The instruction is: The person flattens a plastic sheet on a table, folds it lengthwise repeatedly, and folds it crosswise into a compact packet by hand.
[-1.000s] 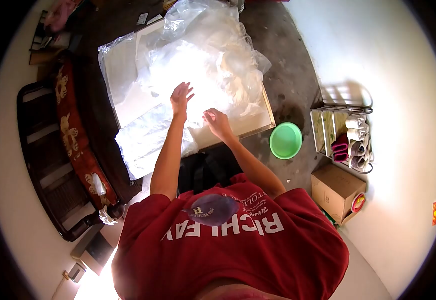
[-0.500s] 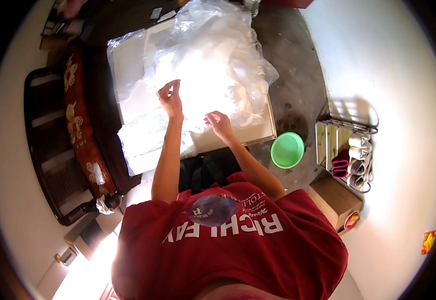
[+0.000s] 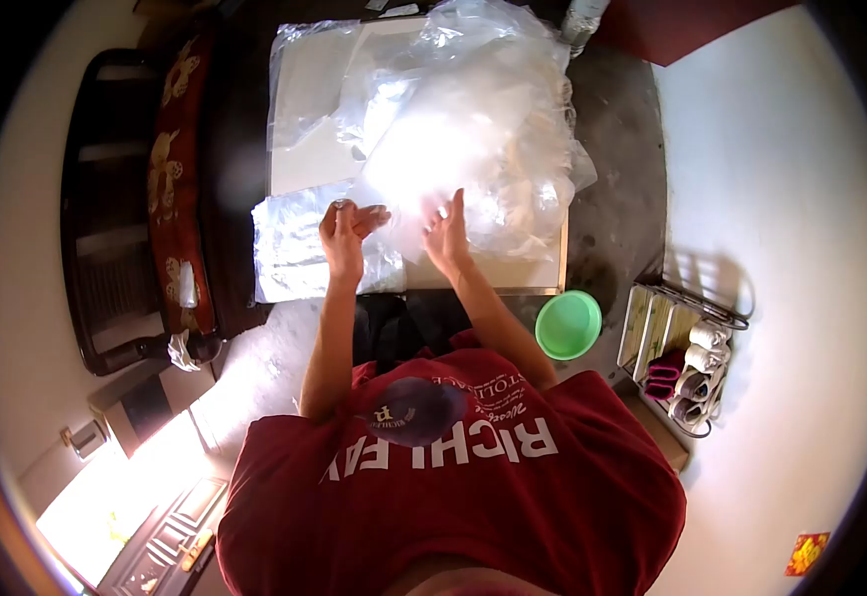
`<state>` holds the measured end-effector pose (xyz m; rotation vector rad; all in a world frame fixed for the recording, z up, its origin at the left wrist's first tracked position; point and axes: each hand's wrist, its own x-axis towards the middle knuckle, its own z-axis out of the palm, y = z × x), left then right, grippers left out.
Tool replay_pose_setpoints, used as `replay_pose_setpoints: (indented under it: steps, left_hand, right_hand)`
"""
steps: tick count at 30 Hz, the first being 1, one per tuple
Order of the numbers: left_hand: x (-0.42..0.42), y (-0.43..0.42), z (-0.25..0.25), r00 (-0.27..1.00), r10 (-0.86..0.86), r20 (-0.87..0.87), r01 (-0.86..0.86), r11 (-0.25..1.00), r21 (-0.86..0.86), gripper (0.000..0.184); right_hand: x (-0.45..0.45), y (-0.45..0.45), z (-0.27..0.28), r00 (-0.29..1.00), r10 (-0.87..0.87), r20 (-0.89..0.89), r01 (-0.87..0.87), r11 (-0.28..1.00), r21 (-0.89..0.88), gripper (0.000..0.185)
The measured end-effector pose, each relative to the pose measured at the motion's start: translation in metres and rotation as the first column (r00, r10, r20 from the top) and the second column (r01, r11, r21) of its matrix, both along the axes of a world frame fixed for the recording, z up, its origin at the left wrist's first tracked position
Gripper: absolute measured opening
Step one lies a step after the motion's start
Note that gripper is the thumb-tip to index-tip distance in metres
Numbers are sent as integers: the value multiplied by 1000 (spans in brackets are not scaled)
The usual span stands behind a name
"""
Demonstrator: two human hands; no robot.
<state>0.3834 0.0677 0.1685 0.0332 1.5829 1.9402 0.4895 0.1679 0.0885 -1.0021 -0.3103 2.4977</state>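
A heap of clear plastic bags (image 3: 523, 169) spreads over a pale board on the table, its middle washed out by glare. My left hand (image 3: 344, 243) is at the heap's near left edge, with its fingers bent and the thumb side toward the right. Thin film of a clear plastic bag seems to be pinched at its fingertips, though glare blurs the edge. My right hand (image 3: 447, 238) is beside it, fingers apart and slightly blurred, against the film. Below and left of my left hand lies a flat stack of clear plastic bags (image 3: 294, 248).
The pale board's edge (image 3: 493, 276) runs along the near side. A green basin (image 3: 568, 326) stands on the floor to the right, by a shoe rack (image 3: 667, 348). A dark wooden bench (image 3: 105, 219) is on the left.
My left hand has come down toward me from the glare and turned toward the right. My right hand's fingers have spread and point upward. The camera view has shifted.
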Motion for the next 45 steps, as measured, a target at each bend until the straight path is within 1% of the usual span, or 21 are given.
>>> replay_pose_setpoints:
  steps: [7, 10, 11, 13, 14, 15, 18, 21, 23, 24, 27, 31, 33, 34, 35, 36, 37, 38, 39, 42, 45]
  left_hand:
    - [-37, -89, -24, 980, 124, 158, -102, 985, -141, 17]
    - [-58, -120, -33, 971, 140, 193, -92, 967, -238, 15]
    - [-69, -132, -45, 967, 160, 198, -107, 961, -256, 16]
    - [-104, -173, -98, 963, 75, 257, -71, 997, -26, 16]
    - [-105, -170, -89, 961, 145, 235, -118, 985, -126, 18]
    - [-105, -167, -80, 955, 214, 204, -167, 960, -224, 23]
    - [-116, -190, -105, 875, 342, 342, -288, 936, -201, 34]
    - [-114, -235, -165, 843, 432, 321, -317, 881, -352, 32]
    - [-97, -249, -166, 933, 195, 303, -46, 899, -436, 30]
    - [-85, -248, -156, 920, 54, 389, 106, 919, -379, 32]
    - [-67, -260, -165, 793, -322, 517, 359, 933, 30, 51]
    - [-59, -223, -130, 667, -367, 648, 451, 892, 40, 76]
    - [-56, -212, -127, 529, -245, 812, 184, 968, 172, 90]
    - [-55, -213, -137, 510, -334, 793, 96, 938, 334, 90]
    - [-56, -210, -142, 498, -343, 796, 103, 935, 338, 90]
    - [-58, -204, -140, 550, -224, 805, 13, 965, 260, 87]
    - [-60, -200, -137, 591, -99, 801, -83, 980, 182, 84]
    - [-63, -198, -134, 557, 50, 829, -200, 977, 75, 65]
    - [-67, -199, -141, 556, 45, 830, -193, 978, 76, 65]
    - [-83, -210, -159, 637, 218, 739, -356, 934, 32, 34]
    - [-98, -227, -181, 701, 261, 664, -292, 954, -67, 31]
  right_hand:
    - [4, 18, -20, 995, -28, -98, 31, 999, 32, 63]
    - [-3, 15, -23, 995, 47, 85, -70, 955, 287, 25]
    - [-6, 12, -23, 995, 47, 88, -70, 954, 291, 25]
    - [-15, -2, -24, 933, 122, 337, -275, 846, 456, 17]
    - [-19, -12, -24, 911, 126, 394, -310, 839, 448, 13]
    - [-23, -23, -22, 909, 122, 399, -309, 840, 447, 13]
    - [-38, -63, -20, 934, 138, 330, -252, 908, 335, 19]
    - [-54, -104, -20, 949, 130, 286, -217, 928, 301, 23]
    - [-67, -130, -17, 950, 119, 287, -205, 934, 293, 25]
    - [-71, -142, -17, 957, 95, 275, -173, 946, 274, 25]
    - [-85, -177, -23, 977, 0, 214, -51, 971, 233, 28]
    - [-97, -208, -29, 981, -104, 164, 80, 986, 148, 33]
    - [-98, -216, -28, 975, -141, 169, 120, 985, 127, 34]
    - [-97, -222, -27, 977, -126, 173, 102, 985, 138, 34]
    - [-95, -226, -25, 979, -108, 174, 83, 986, 148, 35]
    - [-92, -227, -26, 968, 21, 249, -132, 889, 438, 34]
    - [-88, -229, -28, 933, 57, 354, -296, 679, 672, 34]
    - [-88, -233, -30, 954, -24, 299, -98, 917, 388, 32]
    - [-91, -233, -28, 954, -125, 272, 119, 992, 37, 31]
    - [-79, -233, -43, 951, -34, 307, 20, 999, 48, 32]
    - [-69, -234, -64, 950, 47, 308, -57, 998, 23, 36]
